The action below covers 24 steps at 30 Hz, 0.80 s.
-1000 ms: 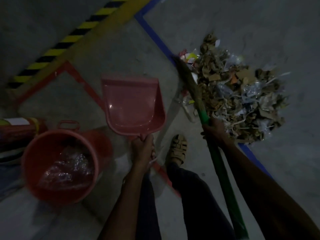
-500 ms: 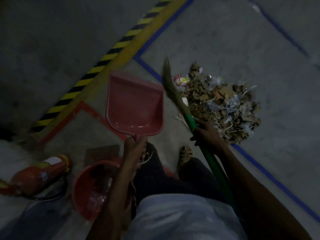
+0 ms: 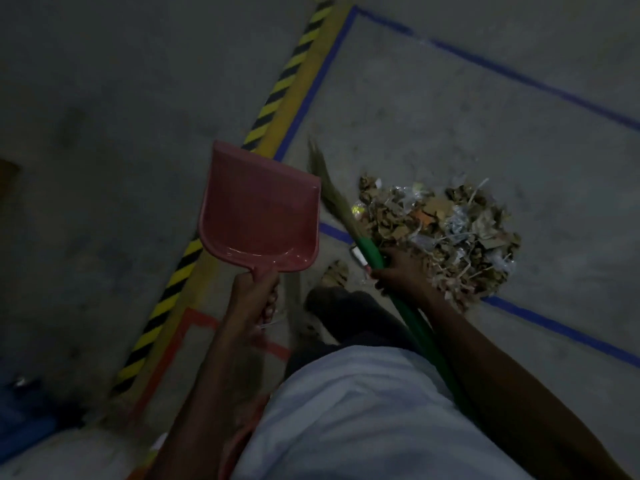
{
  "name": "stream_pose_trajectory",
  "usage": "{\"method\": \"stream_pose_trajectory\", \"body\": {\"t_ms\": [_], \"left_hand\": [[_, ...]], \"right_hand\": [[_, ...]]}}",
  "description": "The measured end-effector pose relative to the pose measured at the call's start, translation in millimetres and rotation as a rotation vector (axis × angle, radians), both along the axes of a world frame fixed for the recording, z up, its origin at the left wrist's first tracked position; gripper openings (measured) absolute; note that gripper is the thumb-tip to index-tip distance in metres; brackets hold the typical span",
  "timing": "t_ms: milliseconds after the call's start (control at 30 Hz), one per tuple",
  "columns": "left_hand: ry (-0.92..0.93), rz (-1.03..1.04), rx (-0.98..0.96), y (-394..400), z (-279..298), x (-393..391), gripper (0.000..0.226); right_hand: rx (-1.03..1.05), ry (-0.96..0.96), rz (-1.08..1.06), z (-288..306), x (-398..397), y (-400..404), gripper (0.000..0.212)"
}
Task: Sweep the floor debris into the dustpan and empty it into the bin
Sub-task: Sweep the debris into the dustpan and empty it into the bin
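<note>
My left hand (image 3: 254,299) grips the handle of a pink dustpan (image 3: 261,213), held up off the floor with nothing in its tray. My right hand (image 3: 398,271) holds the green shaft of a broom (image 3: 372,252), whose straw bristles (image 3: 329,188) point away from me, between the dustpan and the debris. A heap of dry leaves, paper scraps and plastic bits (image 3: 440,233) lies on the concrete to the right of the broom. Only a sliver of the orange bin's rim (image 3: 239,441) shows beside my shirt.
A yellow-and-black hazard stripe (image 3: 277,98) runs diagonally across the floor, with blue tape lines (image 3: 519,77) framing the area around the debris and red tape (image 3: 197,317) near my feet. My sandalled foot (image 3: 334,273) stands beside the broom shaft. Something blue (image 3: 20,417) sits at lower left.
The view has swung right and up, so the orange bin and the fire extinguisher have slid out of sight. The dustpan stays raised in my left hand and the broom stays beside the heap.
</note>
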<state>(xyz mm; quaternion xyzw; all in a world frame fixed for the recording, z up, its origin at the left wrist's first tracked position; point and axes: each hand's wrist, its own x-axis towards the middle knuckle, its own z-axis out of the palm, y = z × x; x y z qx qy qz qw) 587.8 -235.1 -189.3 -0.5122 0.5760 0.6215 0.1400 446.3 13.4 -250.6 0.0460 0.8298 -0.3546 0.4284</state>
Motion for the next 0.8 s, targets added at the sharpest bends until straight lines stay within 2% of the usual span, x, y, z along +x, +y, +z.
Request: {"method": "stream_pose_trajectory", "body": {"t_ms": [167, 367, 533, 667, 800], "left_hand": [[0.009, -0.181, -0.003, -15, 31, -102, 0.034], [0.116, -0.424, -0.028, -36, 40, -199, 0.033], [0.088, -0.676, -0.003, -61, 28, -281, 0.036], [0.065, -0.836, 0.017, -87, 8, -354, 0.028], [0.032, -1.045, 0.030, -101, 6, -428, 0.033]], "right_hand": [[0.012, -0.002, -0.104, -33, -24, 27, 0.055], [0.071, 0.103, -0.262, 15, -56, 15, 0.057], [0.165, 0.161, -0.443, 12, -96, -4, 0.060], [0.230, 0.084, -0.542, -13, -125, -37, 0.053], [0.267, -0.068, -0.699, -30, -144, -81, 0.042]]}}
